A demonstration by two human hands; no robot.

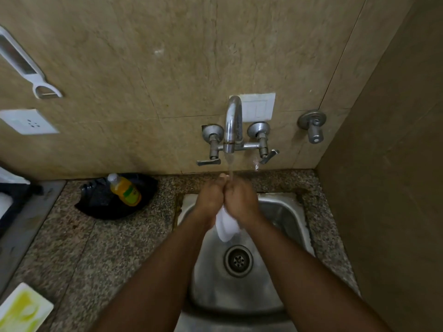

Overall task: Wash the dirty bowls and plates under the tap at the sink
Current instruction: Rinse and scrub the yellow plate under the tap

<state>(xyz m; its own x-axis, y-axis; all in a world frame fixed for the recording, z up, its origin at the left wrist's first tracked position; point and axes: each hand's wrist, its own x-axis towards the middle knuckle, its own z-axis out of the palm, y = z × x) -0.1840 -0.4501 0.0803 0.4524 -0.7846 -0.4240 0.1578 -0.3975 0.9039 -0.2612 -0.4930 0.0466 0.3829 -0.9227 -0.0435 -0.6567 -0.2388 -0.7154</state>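
While water runs from the tap (232, 130), a white item (226, 225) is held between the two hands over the sink (291, 219) — blurred, smooth and pale, its lower edge hanging below the palms; whether it is a plate, a bowl or a cloth cannot be told. The left hand (209, 198) and right hand (241, 198) are pressed close together with fingers curled round the white item, fingertips raised into the stream.

Edges: the steel basin is set into a speckled granite counter (96, 248), with the tiled wall just behind and a side wall close on the right — room is tight there, wider to the left. The drain (238, 260) is seen bare between the forearms.

Containers: a black bag (103, 204) lies on the counter left of the sink, a yellow bottle (125, 190) resting on it. A white tray (25, 310) with yellow-green smears is seen at the lower left corner.
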